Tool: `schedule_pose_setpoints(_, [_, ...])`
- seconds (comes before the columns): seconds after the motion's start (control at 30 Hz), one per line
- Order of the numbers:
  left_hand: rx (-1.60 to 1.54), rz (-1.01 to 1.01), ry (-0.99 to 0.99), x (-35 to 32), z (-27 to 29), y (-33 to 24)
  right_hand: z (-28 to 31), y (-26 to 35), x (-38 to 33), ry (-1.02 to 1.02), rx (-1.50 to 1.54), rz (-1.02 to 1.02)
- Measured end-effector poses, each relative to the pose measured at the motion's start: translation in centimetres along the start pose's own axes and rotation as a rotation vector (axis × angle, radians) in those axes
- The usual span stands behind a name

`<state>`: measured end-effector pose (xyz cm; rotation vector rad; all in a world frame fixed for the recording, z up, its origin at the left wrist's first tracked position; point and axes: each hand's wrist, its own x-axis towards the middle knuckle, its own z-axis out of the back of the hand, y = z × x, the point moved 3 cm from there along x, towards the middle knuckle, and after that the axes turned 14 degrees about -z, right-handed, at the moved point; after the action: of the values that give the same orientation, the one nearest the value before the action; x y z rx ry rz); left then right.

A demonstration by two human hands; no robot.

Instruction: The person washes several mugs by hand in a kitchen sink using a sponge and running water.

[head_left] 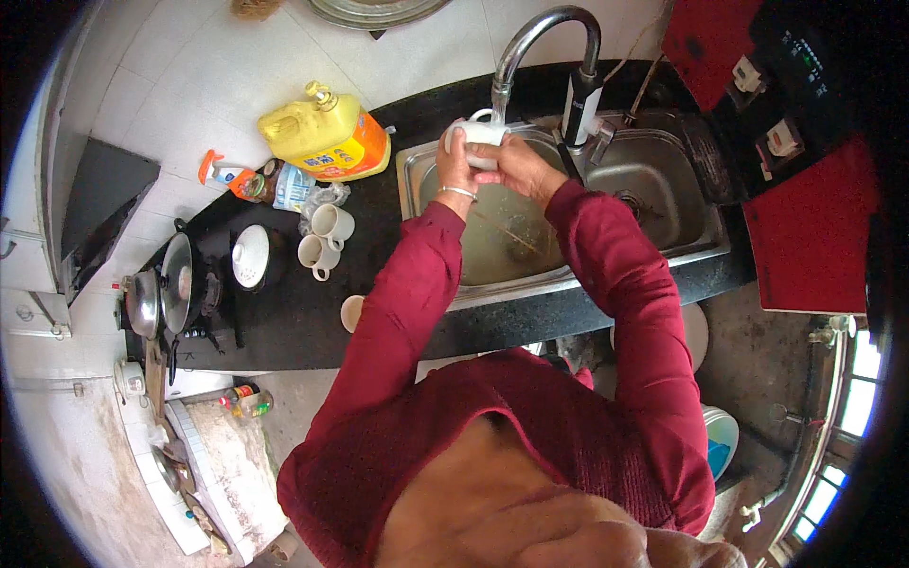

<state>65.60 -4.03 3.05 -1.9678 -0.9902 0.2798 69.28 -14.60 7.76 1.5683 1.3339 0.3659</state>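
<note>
Over the left sink basin [504, 276], a white mug [485, 133] is tilted on its side below the mouth of the curved metal faucet [511, 55]. My left hand [455, 168], with a bracelet at its wrist, grips the mug's left side, thumb up against it. From the right, my right hand [526, 168] closes on the same mug. Its handle points up toward the spout; the inside cannot be made out. Cloudy water stands in the basin beneath my hands.
Left on the black counter stand white mugs [331, 223], a white lidded dish [251, 257] and a large yellow pump bottle [327, 133]. Another cup [352, 312] is near the counter's front edge, partly behind my left sleeve. A second basin [658, 161] lies right.
</note>
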Motion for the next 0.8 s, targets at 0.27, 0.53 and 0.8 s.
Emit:
schedule_pose_setpoints(0.27, [-0.169, 0.396, -0.039, -0.6, 0.5, 0.7, 3.5, 0.0, -0.1, -0.188, -1.822, 1.039])
schedule_pose_setpoints(0.53, [-0.014, 0.132, -0.061, 0.0, 4.0, 3.5, 0.9, -3.4, 1.3, 0.2, 0.071, -0.06])
schedule_pose_setpoints(0.8, [-0.071, 0.458, 0.009, -1.1, 1.8, -0.1, 4.0, -2.1, 0.0, -0.208, -1.592, 0.704])
